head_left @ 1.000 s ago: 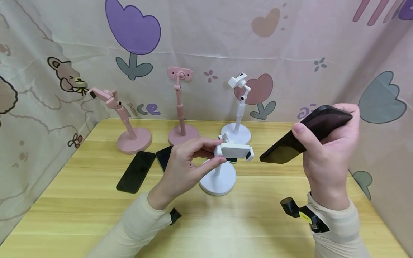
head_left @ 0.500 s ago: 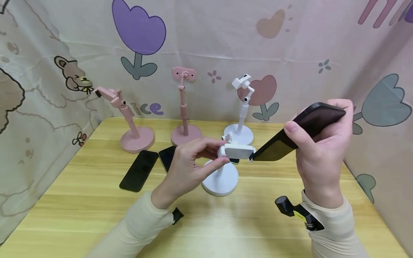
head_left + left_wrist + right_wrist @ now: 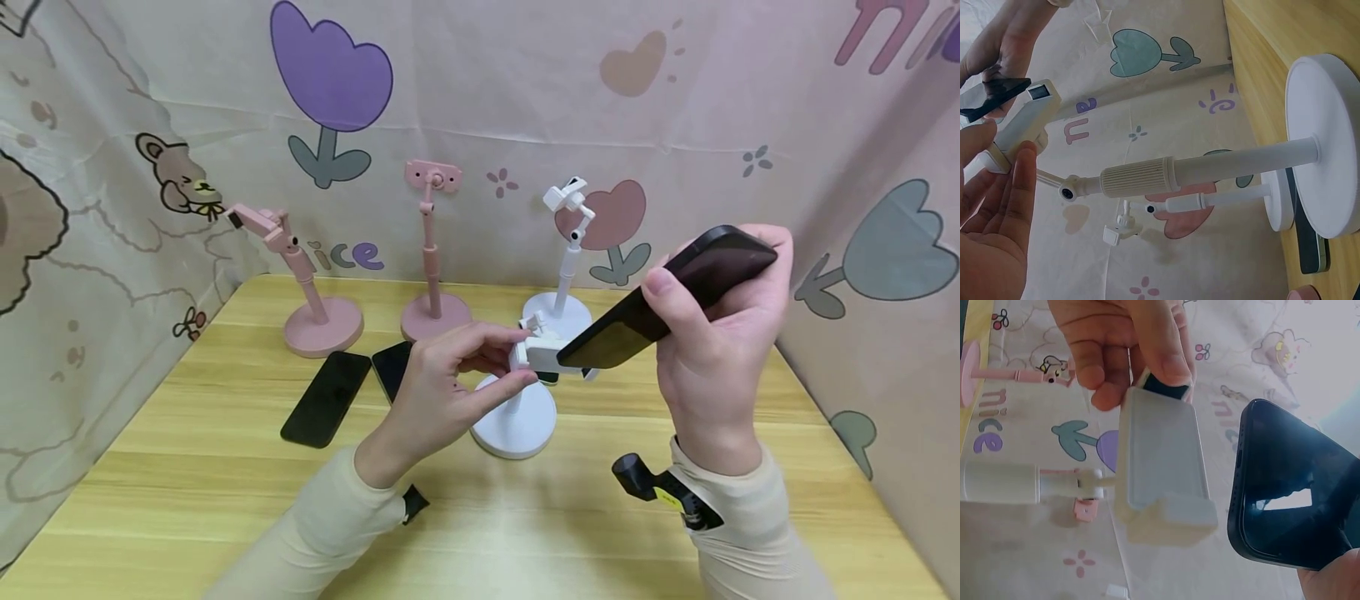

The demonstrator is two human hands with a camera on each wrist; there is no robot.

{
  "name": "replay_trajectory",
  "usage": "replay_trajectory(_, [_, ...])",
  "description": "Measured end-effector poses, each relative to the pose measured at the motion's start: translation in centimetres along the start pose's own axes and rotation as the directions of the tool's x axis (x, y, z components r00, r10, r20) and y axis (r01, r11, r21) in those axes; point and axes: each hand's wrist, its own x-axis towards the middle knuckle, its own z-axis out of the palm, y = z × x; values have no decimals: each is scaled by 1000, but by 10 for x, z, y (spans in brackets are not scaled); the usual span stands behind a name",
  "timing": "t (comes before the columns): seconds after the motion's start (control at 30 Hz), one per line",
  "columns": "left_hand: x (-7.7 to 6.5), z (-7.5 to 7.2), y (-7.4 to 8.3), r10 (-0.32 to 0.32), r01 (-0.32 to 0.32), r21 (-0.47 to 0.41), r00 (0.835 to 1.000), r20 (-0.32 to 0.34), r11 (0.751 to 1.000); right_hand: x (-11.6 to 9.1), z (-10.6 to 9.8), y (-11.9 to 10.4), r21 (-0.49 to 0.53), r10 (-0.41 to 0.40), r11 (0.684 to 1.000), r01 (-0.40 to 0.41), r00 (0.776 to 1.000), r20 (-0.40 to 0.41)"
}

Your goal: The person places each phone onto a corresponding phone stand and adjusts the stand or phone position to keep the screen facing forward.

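My left hand (image 3: 442,383) pinches the left end of the clamp on a white phone stand (image 3: 517,425), thumb below and fingers above. In the right wrist view the clamp (image 3: 1163,450) shows its flat face and a jutting lip. My right hand (image 3: 716,350) grips a black smartphone (image 3: 667,300), thumb on the near face, tilted with its lower left corner in front of the clamp's right part in the head view. The right wrist view shows a gap between phone and clamp. Part of the clamp is hidden behind the phone in the head view.
Two pink phone stands (image 3: 322,325) and another white phone stand (image 3: 558,312) stand along the table's back. A black phone (image 3: 326,400) lies at left, with another phone (image 3: 390,367) partly behind my left hand. A patterned cloth (image 3: 495,83) hangs behind the table.
My right hand has moved left with the smartphone, bringing its lower corner from the clamp's right side to in front of it. My left hand keeps its pinch on the clamp.
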Motion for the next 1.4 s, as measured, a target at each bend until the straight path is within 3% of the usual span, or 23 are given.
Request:
replay_trajectory(0.57, [-1,2,-1,-5,5,14,1000,-6,1000,-9,11,14,-20,-31,999,31,999,-31])
replay_trajectory(0.87, [-1,3,0,19,-19,-2,999,-29,1000,-15,17,19,-129,-103,986,103,995,9])
replay_trajectory(1.4, [0,3,3,78,-73,69,994,-81,995,-17,30,28,-248,-256,938,241,966,-32])
